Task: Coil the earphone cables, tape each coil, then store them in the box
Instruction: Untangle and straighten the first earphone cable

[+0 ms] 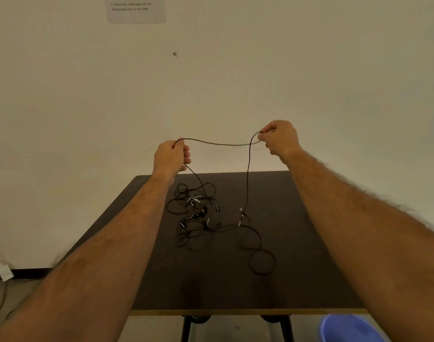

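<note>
A black earphone cable (pixel 220 143) stretches in the air between both hands, raised above the far part of the dark table (pixel 297 280). My left hand (pixel 171 157) grips one part of it in a fist, and a strand drops from there to the table. My right hand (pixel 280 138) pinches another part, from which a strand hangs straight down. A tangle of several black earphone cables (pixel 196 215) with small white and yellow parts lies in the middle of the table. One loose loop (pixel 261 261) trails toward the near right. No box or tape is in view.
A blue plastic tub (pixel 349 329) sits on the floor under the table's near right corner. A printed sheet (pixel 135 8) hangs on the wall above. A white plug and cord (pixel 4 271) lie by the wall at the left.
</note>
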Available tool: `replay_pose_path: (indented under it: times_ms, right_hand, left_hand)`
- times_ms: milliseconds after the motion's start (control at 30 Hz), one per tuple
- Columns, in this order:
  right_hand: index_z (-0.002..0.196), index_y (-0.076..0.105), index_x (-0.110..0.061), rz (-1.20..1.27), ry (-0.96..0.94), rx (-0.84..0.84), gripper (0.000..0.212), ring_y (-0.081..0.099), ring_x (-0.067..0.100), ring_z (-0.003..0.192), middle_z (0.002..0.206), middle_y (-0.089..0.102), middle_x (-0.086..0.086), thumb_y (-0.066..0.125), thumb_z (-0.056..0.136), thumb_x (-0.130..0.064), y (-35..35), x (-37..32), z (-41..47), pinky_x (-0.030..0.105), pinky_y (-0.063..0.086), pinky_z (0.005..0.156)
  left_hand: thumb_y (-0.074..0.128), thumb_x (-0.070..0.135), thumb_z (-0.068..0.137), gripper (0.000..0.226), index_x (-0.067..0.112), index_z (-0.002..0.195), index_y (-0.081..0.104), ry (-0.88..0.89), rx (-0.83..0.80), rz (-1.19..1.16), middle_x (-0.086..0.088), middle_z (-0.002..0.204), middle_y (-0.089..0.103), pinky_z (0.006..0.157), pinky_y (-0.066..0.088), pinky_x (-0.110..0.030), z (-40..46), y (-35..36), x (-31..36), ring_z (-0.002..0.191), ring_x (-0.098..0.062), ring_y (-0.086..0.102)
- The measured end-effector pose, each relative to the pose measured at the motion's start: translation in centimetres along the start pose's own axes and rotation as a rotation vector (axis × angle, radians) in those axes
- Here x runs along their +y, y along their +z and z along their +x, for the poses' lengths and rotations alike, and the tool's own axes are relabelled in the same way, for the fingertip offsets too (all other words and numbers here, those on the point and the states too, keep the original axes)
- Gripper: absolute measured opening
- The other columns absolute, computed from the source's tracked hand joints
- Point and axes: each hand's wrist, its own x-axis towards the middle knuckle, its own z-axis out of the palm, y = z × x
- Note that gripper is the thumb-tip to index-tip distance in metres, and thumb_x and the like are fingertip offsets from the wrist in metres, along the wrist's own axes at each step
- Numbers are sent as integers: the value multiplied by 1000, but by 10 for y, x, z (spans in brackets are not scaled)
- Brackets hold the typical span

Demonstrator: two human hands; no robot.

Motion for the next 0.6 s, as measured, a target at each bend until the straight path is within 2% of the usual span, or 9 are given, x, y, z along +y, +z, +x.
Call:
replay_pose_path:
  times_ms: [67, 133, 267, 400, 467, 600]
  right_hand:
    - [83, 61, -16, 161, 28, 16, 10, 60, 15, 57, 74, 63, 2, 67, 91, -15, -10, -15, 3, 26, 48, 48]
    - [85, 58, -15, 303, 43, 15, 10, 62, 15, 50, 72, 64, 4, 62, 94, -16, -19, -32, 4, 24, 45, 45]
    - [88, 56, -12, 481, -7, -33, 9, 72, 22, 60, 76, 70, 7, 59, 95, -17, -29, -59, -1, 25, 48, 47]
    - [88, 54, -11, 593, -106, -103, 13, 74, 29, 71, 80, 72, 9, 59, 96, -20, -34, -85, -9, 28, 50, 52]
    - [85, 54, -12, 662, -185, -42, 13, 74, 30, 71, 80, 73, 10, 58, 96, -18, -38, -98, -9, 29, 51, 52]
    - [83, 56, -15, 652, -430, 219, 12, 74, 25, 74, 83, 74, 10, 57, 94, -16, -51, -115, -5, 31, 55, 56]
  left_hand:
    - [46, 29, 103, 31, 14, 82, 62, 25, 11, 58, -2, 77, 64, 57, 51, -26, 3, -1, 1, 64, -14, 62]
    - [47, 29, 103, 30, 13, 83, 62, 27, 15, 77, -1, 77, 64, 56, 51, -25, 5, 0, 0, 64, -13, 62]
    - [50, 31, 102, 28, 15, 82, 63, -8, -6, 121, -1, 78, 65, 56, 51, -25, 2, 4, -14, 67, -13, 62]
    - [55, 30, 99, 25, 15, 82, 64, -30, -94, 217, -3, 80, 67, 57, 49, -27, -6, 8, -28, 69, -15, 63]
    - [58, 29, 98, 24, 13, 81, 65, -37, -136, 263, -6, 79, 69, 58, 49, -28, -9, 9, -33, 71, -17, 64]
    - [60, 27, 97, 19, 11, 88, 66, -10, -188, 370, -9, 79, 70, 59, 55, -29, -19, 16, -36, 67, -16, 65]
